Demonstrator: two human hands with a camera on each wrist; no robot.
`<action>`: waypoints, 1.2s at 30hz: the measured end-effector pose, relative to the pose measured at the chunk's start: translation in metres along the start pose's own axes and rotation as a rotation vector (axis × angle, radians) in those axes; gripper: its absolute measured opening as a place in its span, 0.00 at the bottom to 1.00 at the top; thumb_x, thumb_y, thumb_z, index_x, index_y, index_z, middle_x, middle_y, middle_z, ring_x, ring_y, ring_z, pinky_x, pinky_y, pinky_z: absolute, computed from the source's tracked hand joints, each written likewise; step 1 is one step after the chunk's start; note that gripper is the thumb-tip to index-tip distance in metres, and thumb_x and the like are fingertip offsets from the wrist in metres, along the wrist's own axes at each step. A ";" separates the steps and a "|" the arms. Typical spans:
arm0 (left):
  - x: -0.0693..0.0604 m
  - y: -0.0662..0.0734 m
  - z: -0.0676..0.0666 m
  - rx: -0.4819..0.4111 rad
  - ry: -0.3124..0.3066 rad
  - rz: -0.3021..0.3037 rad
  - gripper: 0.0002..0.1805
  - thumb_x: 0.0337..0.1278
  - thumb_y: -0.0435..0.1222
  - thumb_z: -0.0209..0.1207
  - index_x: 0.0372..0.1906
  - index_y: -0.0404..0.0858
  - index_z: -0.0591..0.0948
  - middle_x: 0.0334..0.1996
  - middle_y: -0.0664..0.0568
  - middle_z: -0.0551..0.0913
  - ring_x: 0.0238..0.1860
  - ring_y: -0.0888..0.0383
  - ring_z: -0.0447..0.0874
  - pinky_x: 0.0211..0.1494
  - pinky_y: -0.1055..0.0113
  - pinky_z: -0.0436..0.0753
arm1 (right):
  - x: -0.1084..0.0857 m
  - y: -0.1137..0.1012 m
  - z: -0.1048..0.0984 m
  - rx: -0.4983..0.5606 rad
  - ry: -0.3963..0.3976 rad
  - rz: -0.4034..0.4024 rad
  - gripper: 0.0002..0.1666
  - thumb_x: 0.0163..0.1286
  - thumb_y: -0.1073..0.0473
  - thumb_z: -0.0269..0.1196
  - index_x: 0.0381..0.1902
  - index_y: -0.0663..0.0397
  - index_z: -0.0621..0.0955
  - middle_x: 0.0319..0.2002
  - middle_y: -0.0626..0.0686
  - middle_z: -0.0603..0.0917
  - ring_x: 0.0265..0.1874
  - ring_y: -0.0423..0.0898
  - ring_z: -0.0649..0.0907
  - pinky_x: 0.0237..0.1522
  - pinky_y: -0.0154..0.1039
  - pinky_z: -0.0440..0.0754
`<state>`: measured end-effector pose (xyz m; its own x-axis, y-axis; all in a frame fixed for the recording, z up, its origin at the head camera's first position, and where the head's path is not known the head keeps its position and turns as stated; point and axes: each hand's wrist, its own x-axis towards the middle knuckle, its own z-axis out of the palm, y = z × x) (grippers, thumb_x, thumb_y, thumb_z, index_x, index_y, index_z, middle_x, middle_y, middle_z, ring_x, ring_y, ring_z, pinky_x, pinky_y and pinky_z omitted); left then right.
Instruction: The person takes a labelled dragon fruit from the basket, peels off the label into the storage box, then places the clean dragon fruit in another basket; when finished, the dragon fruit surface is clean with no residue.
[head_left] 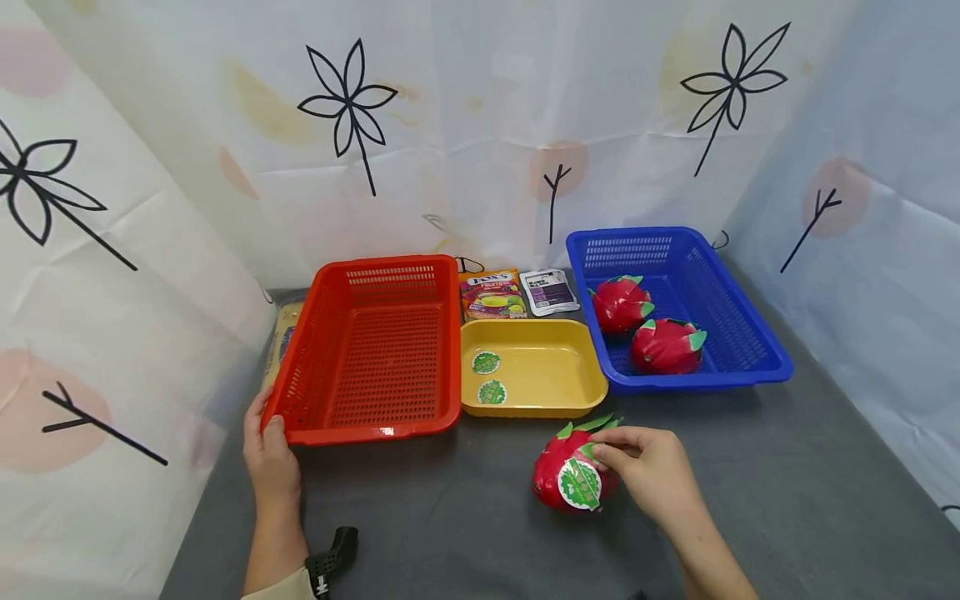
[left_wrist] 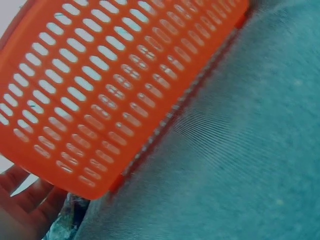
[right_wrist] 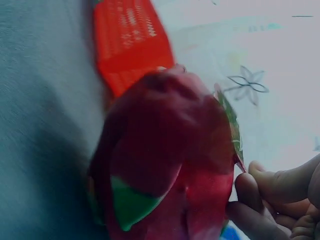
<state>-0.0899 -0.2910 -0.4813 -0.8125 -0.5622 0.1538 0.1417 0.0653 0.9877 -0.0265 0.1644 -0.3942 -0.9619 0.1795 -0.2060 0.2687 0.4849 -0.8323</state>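
My left hand (head_left: 272, 454) grips the front left corner of a red plastic basket (head_left: 300, 379), thumb at the rim. The left wrist view shows fingers (left_wrist: 42, 197) against the slotted basket wall (left_wrist: 95, 107). Right of centre, my right hand (head_left: 651, 468) pinches a thin green-tipped flap at the side of a dragon fruit (head_left: 551, 479). A round green and white sticker (head_left: 579, 483) is on this fruit. In the right wrist view, thumb and forefinger meet at the flap's end beside the fruit (right_wrist: 165, 135). Whether the fruit touches the table cannot be told.
A blue basket (head_left: 738, 333) at the back right holds two dragon fruits (head_left: 666, 347). Between the baskets stands a yellow tray (head_left: 547, 367) with two round stickers. Behind it lie a Fox's sweets packet (head_left: 492, 296) and a white-purple pouch (head_left: 550, 292). A tan packet (head_left: 281, 333) sits left of the red basket.
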 end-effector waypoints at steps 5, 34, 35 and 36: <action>-0.003 0.000 0.001 0.001 -0.003 0.037 0.27 0.77 0.36 0.42 0.76 0.42 0.68 0.67 0.51 0.72 0.59 0.58 0.73 0.56 0.78 0.74 | 0.010 -0.002 0.018 0.055 -0.031 0.011 0.12 0.66 0.64 0.72 0.46 0.64 0.89 0.38 0.54 0.88 0.31 0.45 0.87 0.37 0.42 0.88; -0.112 0.060 0.137 0.002 -0.842 0.863 0.38 0.50 0.32 0.67 0.69 0.28 0.71 0.65 0.40 0.77 0.63 0.47 0.76 0.65 0.59 0.78 | 0.025 -0.005 0.024 -0.023 -0.039 -0.098 0.08 0.63 0.62 0.74 0.40 0.56 0.91 0.32 0.49 0.88 0.26 0.42 0.85 0.33 0.37 0.85; -0.117 0.058 0.140 0.047 -0.905 0.821 0.41 0.50 0.34 0.70 0.72 0.31 0.69 0.67 0.41 0.75 0.66 0.48 0.74 0.65 0.57 0.78 | 0.025 -0.006 0.025 -0.025 -0.036 -0.106 0.08 0.63 0.62 0.74 0.40 0.56 0.91 0.32 0.49 0.88 0.25 0.42 0.85 0.33 0.37 0.85; -0.121 0.056 0.143 0.096 -0.957 0.776 0.44 0.51 0.36 0.71 0.75 0.33 0.67 0.69 0.43 0.74 0.68 0.49 0.73 0.66 0.56 0.77 | 0.026 -0.006 0.025 -0.025 -0.032 -0.114 0.08 0.63 0.62 0.75 0.40 0.56 0.91 0.33 0.49 0.88 0.25 0.42 0.85 0.32 0.36 0.85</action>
<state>-0.0641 -0.1014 -0.4406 -0.6242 0.4792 0.6170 0.7612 0.1954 0.6184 -0.0544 0.1448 -0.4076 -0.9873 0.0946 -0.1277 0.1584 0.5215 -0.8384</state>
